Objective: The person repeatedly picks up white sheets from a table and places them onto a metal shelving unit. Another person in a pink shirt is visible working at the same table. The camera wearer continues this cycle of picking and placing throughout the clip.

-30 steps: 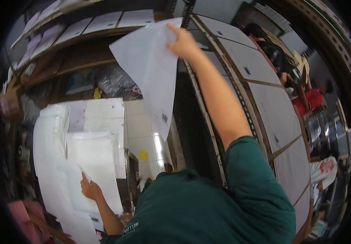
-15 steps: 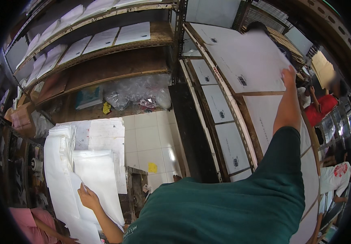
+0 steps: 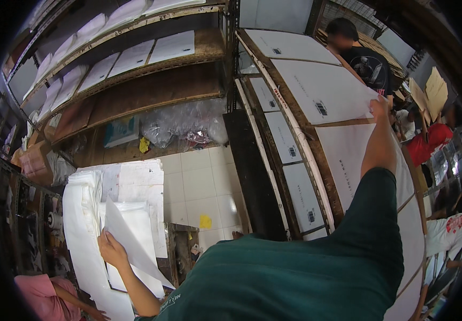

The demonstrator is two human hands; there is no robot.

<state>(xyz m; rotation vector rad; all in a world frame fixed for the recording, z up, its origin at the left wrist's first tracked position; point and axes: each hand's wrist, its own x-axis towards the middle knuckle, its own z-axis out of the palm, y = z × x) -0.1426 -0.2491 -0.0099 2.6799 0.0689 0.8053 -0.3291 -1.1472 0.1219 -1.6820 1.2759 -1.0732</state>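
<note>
My left hand (image 3: 114, 249) is closed on the edge of a thin white sheet (image 3: 140, 242), which stands raised and tilted over a pile of white sheets (image 3: 126, 209). Left of that pile lies a taller, folded-looking white stack (image 3: 82, 208). My right arm reaches out to the far right. There my right hand (image 3: 379, 106) pinches the corner of a white printed sheet (image 3: 316, 88), which lies on a wooden rack (image 3: 311, 130) with a small dark mark on its face. More printed sheets lie on the rack nearer to me, one being a white sheet (image 3: 343, 158).
A metal-framed shelf (image 3: 135, 67) with white sheets spans the back left. Clear plastic bags (image 3: 183, 120) fill its bottom level. A lower rack (image 3: 295, 187) also carries sheets. One person (image 3: 367, 61) stands behind the right rack; another in pink (image 3: 49, 297) is at lower left.
My left hand has lifted a sheet up from the pile. The sheet under my right hand has come down flatter onto the rack, uncovering the person behind it.
</note>
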